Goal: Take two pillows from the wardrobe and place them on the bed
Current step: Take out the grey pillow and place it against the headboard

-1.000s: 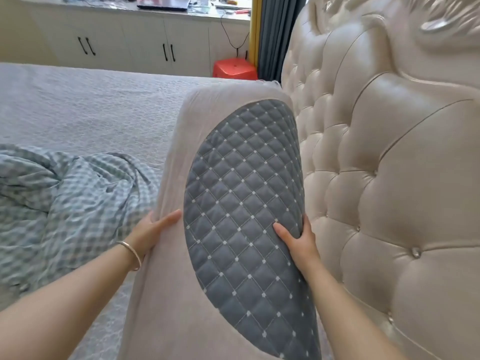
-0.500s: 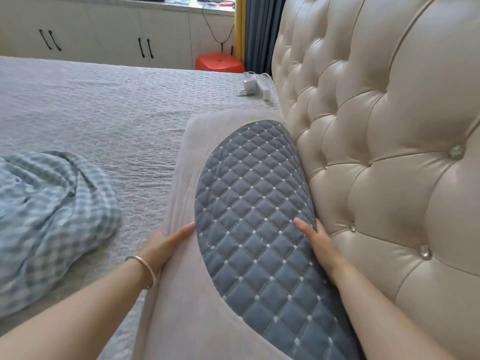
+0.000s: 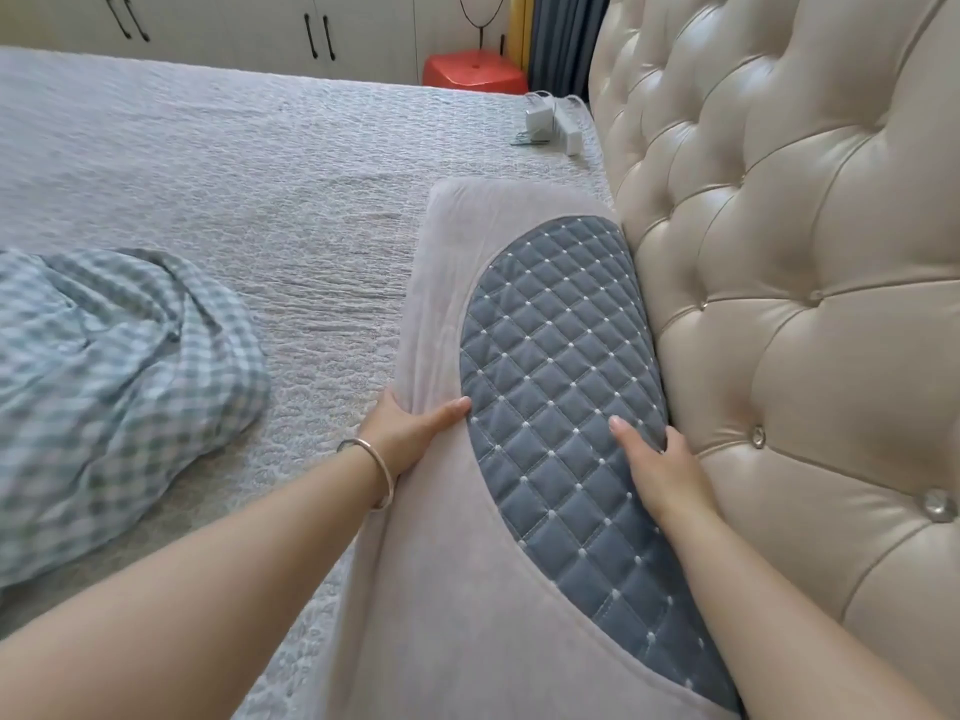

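Pillow lies along the headboard; my left hand and right hand each clasp a long edge, probably to snug it flush there.

The pillow runs off the bottom edge.

headboard blocks right, bed roomy left
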A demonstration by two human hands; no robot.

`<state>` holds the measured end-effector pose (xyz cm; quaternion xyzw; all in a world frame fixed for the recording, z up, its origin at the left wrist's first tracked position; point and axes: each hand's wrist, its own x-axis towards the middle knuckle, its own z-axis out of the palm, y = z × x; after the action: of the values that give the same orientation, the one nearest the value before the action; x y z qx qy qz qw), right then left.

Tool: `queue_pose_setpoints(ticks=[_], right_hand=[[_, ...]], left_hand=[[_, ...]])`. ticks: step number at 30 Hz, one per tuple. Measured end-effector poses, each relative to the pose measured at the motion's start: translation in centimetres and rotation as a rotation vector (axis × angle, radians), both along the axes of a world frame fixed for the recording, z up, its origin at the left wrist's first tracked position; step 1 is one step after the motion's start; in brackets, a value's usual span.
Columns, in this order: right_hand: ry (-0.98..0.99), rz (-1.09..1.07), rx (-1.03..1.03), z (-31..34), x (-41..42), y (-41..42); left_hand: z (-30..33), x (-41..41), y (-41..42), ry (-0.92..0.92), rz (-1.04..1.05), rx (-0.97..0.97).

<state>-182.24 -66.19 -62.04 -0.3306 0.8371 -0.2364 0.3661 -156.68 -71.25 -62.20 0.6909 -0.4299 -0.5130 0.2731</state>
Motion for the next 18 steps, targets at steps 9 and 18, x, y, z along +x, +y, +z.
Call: queue_pose_setpoints(ticks=[9,18], right_hand=[[0.392,0.041,0.158,0.1,3.7,1.1],[0.345,0.166,0.039,6.5,6.0,4.3]], left_hand=[[0.3,-0.8,0.8,-0.275,-0.008,-0.043],[5.6,0.7,3.4,-0.438,-0.214,-0.019]])
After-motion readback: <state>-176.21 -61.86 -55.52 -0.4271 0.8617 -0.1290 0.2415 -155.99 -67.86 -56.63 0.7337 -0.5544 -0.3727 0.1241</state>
